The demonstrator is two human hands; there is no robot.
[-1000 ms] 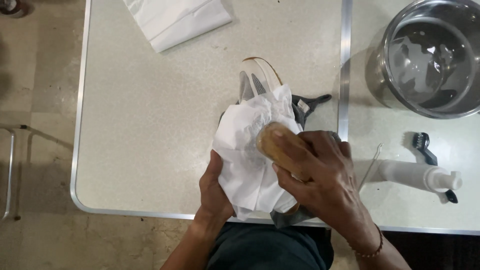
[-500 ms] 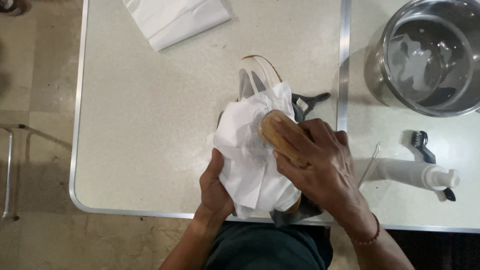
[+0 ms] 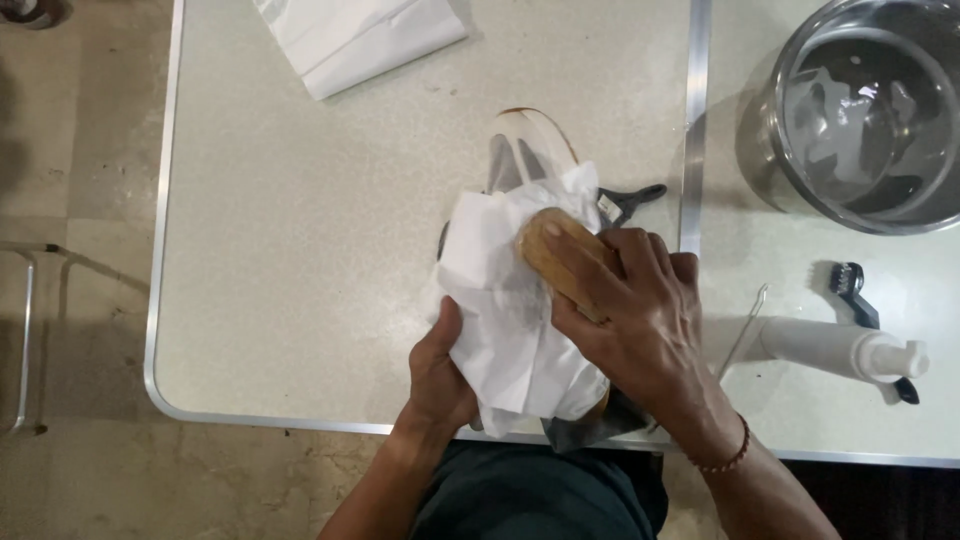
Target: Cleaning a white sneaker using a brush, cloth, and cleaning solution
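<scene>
shoe: a grey-and-white sneaker (image 3: 522, 150) lying on the speckled table (image 3: 300, 220), toe pointing away from the person and heel at the near edge. Only the toe with its tan sole rim shows; the rest is under a cloth.

cloth: a white cloth (image 3: 500, 300) draped over the middle and heel of the sneaker, crumpled, with a bit of dark grey fabric poking out beneath it near the table edge.

brush: a wooden-backed brush (image 3: 560, 255) sitting on top of the cloth. Its long axis runs diagonally, far-left to near-right, so it's skewed a bit across the shoe's length. Can't see the bristles.

right hand: the right hand (image 3: 630, 320) is clamped over the brush from the near-right side, fingers curled round its back, so most of the wood is covered.

left hand: the left hand (image 3: 440, 375) grips the cloth-wrapped heel end from the left, thumb up along the cloth, pinning it.

the relation that matters: the brush lies straight under the right fingers, and the uncovered toe is farther away beyond them. The right hand is the nearer one to it.

off to the side: steel bowl (image 3: 865, 110) with water, a white pump bottle (image 3: 835, 345) lying down, a small black brush (image 3: 850, 290), and a folded white towel (image 3: 360, 35) at the far edge.
</scene>
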